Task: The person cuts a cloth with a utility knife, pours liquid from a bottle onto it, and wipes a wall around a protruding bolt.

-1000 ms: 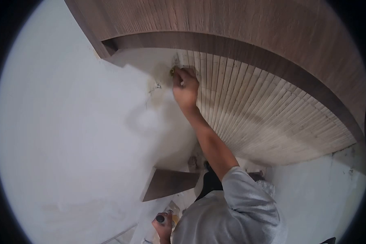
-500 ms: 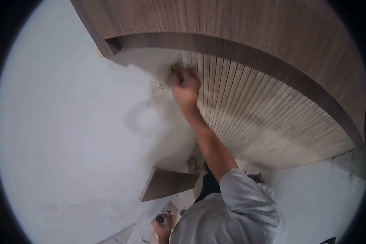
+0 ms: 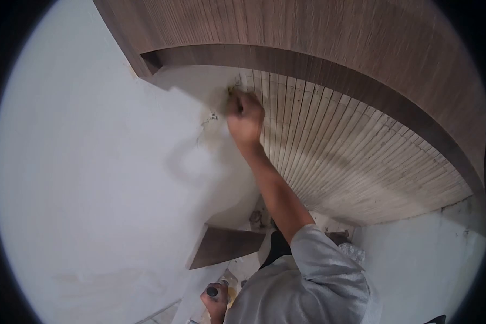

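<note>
The right hand (image 3: 245,121) is raised to the edge of the slatted panel (image 3: 351,156), just where its first slat meets the white wall (image 3: 92,162). The fingers are curled tight round a small tool (image 3: 231,93). Only a dull yellowish tip shows, so it may be a brush or a scraper; the blur is too strong to tell. That tip pokes out just beyond the fingertips, up and to their left, touching the seam right under the brown wood band (image 3: 308,59). The slats run lengthwise back from the fingers, roughly in line with the forearm and grey sleeve (image 3: 318,270). This hand is much the nearer to the seam. The left hand (image 3: 217,303) hangs well apart, low down, its fingers wrapped round a little dark-capped bottle (image 3: 213,291), near a brown board (image 3: 227,245).
</note>
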